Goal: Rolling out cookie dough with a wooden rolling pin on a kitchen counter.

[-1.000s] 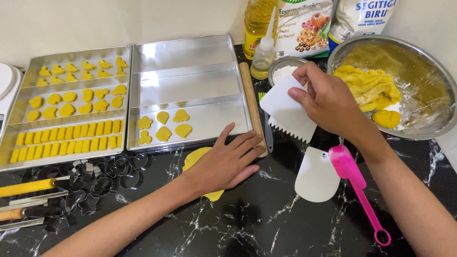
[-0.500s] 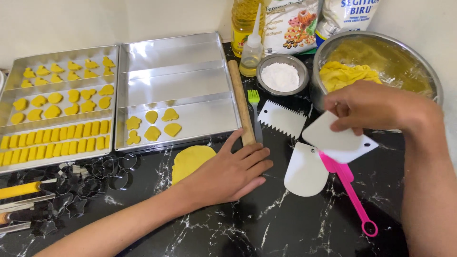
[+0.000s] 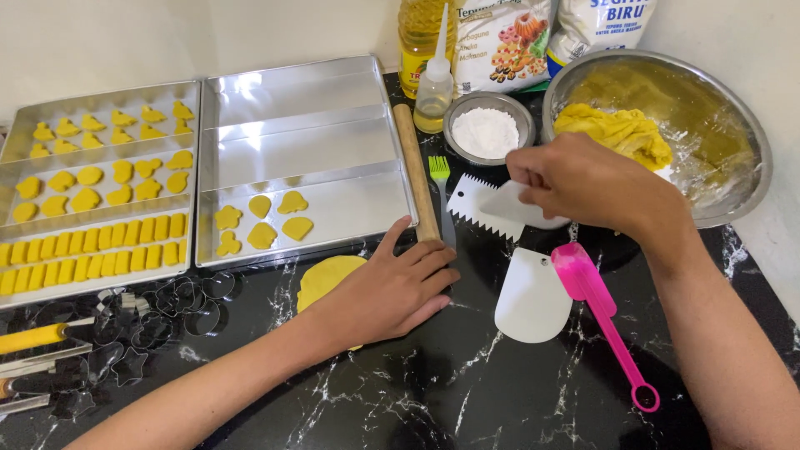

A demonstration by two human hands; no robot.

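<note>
While pinching a white plastic scraper (image 3: pixel 523 208) beside the flour bowl (image 3: pixel 489 129), right hand (image 3: pixel 587 183) up right of flattened yellow dough (image 3: pixel 327 277), pressed under spread, open left hand (image 3: pixel 392 287).

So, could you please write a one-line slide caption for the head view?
Left hand flat on rolled yellow dough; right hand holding a white scraper beside the dough bowl.

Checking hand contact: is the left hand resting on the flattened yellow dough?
Yes, the left hand lies palm-down on the yellow dough on the black marble counter.
</note>
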